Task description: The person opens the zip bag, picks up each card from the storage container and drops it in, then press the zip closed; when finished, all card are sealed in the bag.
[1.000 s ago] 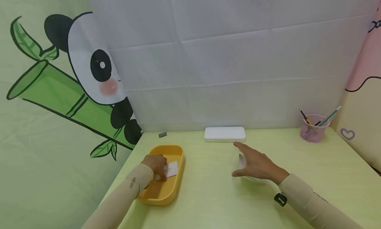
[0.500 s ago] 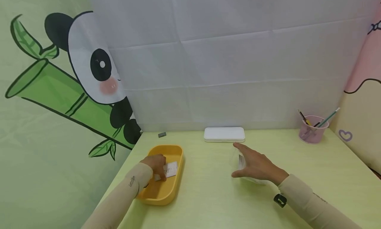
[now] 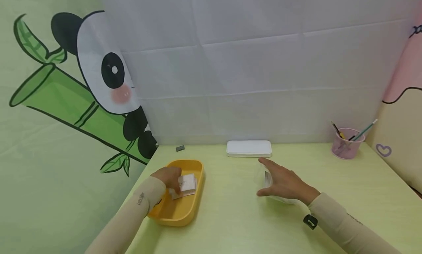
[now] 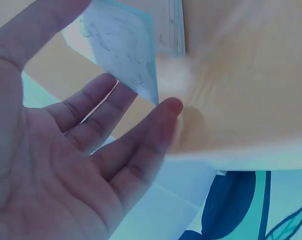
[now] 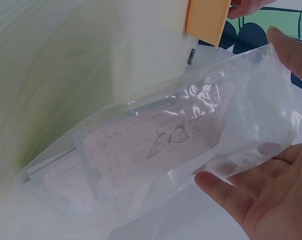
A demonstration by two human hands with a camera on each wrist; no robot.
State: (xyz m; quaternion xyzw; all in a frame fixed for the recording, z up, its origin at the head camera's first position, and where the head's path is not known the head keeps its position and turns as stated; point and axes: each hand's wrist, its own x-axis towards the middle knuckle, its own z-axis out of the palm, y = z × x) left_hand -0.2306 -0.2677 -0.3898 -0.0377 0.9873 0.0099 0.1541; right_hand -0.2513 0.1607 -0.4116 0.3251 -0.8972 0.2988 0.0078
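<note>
My left hand is inside a yellow tray at the table's left and pinches a white printed card raised off the tray floor. In the left wrist view the card sits between thumb and fingers, and more cards lie on the tray. My right hand holds a clear plastic bag at mid-table. The right wrist view shows the bag spread between fingers and thumb, with pink-printed cards inside.
A flat white case lies against the back wall. A pink cup with pens stands at the back right. A small dark object lies at the back left, behind the tray. Cloth walls enclose the green table.
My left hand has lifted the card a little up and away inside the tray. The right hand and the bag have stayed where they were.
</note>
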